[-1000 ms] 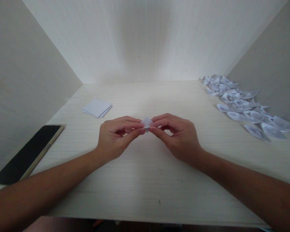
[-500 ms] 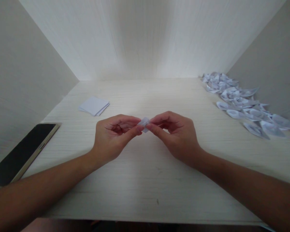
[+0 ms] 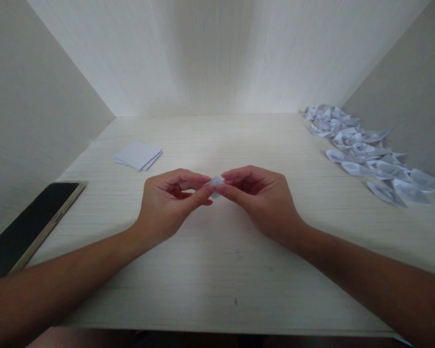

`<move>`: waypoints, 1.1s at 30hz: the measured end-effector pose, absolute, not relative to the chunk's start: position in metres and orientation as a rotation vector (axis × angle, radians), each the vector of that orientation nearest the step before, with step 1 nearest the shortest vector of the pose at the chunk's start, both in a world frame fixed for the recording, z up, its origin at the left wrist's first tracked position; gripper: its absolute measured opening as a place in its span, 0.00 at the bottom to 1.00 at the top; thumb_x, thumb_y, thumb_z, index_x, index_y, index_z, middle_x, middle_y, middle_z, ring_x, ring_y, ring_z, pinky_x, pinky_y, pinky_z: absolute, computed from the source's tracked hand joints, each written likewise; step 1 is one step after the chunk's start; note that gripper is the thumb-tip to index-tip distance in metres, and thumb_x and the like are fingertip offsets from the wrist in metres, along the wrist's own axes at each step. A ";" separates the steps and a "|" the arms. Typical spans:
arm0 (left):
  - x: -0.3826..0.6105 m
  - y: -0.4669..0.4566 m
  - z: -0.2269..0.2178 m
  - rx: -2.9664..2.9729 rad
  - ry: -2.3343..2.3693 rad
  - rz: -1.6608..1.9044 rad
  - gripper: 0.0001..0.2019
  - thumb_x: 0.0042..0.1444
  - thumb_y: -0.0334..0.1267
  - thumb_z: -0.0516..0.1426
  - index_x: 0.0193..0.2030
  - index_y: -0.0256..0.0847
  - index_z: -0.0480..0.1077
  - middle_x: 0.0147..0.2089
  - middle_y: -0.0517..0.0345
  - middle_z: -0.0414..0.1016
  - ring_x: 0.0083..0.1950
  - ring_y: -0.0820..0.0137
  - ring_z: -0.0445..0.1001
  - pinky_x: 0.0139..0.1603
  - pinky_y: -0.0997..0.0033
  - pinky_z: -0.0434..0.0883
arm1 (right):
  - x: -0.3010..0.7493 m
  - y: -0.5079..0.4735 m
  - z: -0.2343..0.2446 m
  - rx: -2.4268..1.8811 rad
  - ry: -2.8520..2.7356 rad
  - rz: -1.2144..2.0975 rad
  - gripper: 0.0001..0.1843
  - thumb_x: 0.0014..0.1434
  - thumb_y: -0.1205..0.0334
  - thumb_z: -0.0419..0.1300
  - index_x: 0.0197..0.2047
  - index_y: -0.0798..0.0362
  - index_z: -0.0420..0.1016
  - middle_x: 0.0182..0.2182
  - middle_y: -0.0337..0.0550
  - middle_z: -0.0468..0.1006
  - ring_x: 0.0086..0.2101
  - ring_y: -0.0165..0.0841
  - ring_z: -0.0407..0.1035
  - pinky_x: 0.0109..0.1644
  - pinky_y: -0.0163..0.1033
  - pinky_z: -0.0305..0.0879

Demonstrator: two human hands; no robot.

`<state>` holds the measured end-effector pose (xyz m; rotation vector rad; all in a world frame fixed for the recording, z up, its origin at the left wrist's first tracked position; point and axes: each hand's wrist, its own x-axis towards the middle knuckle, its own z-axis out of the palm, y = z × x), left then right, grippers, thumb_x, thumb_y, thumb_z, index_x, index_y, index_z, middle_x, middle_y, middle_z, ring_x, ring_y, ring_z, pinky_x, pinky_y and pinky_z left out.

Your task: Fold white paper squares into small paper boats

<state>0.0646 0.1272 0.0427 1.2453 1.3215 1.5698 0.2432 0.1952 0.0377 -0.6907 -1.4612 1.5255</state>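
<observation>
A small folded piece of white paper is held between my two hands, above the middle of the table. Thumb and fingers of my left hand pinch its left side. My right hand grips the right side, its thumb pressed on the front and fingertips behind. Much of the paper is hidden by the fingertips, so its exact folds cannot be made out.
A small stack of square white paper sheets lies at the back left. Along the right wall spreads a pile of folded paper boats. A dark-screened phone rests at the left edge of the pale table.
The fingers have shifted slightly around the folded paper, and the right fingertips sit a little further left. The whole view has tilted a touch; both hands still hold the paper.
</observation>
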 end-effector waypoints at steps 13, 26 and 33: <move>0.061 0.128 0.044 1.103 1.313 1.439 0.10 0.51 0.37 0.76 0.36 0.40 0.82 0.30 0.60 0.85 0.30 0.69 0.85 0.35 0.72 0.86 | 0.245 0.202 0.038 -0.786 -1.565 1.611 0.17 0.49 0.54 0.82 0.36 0.54 0.86 0.33 0.42 0.87 0.34 0.33 0.81 0.41 0.39 0.79; 0.057 0.131 0.037 1.184 1.348 1.340 0.11 0.53 0.40 0.73 0.38 0.41 0.79 0.30 0.57 0.85 0.31 0.65 0.86 0.36 0.64 0.88 | 0.246 0.207 0.031 -0.756 -1.809 1.540 0.16 0.58 0.54 0.75 0.41 0.52 0.77 0.29 0.37 0.80 0.29 0.30 0.74 0.32 0.35 0.68; 0.057 0.130 0.042 1.258 1.361 1.244 0.10 0.54 0.40 0.71 0.40 0.42 0.79 0.30 0.59 0.85 0.31 0.64 0.86 0.35 0.63 0.86 | 0.249 0.207 0.035 -0.657 -1.941 1.539 0.18 0.61 0.62 0.68 0.52 0.49 0.69 0.24 0.28 0.73 0.26 0.29 0.67 0.31 0.35 0.60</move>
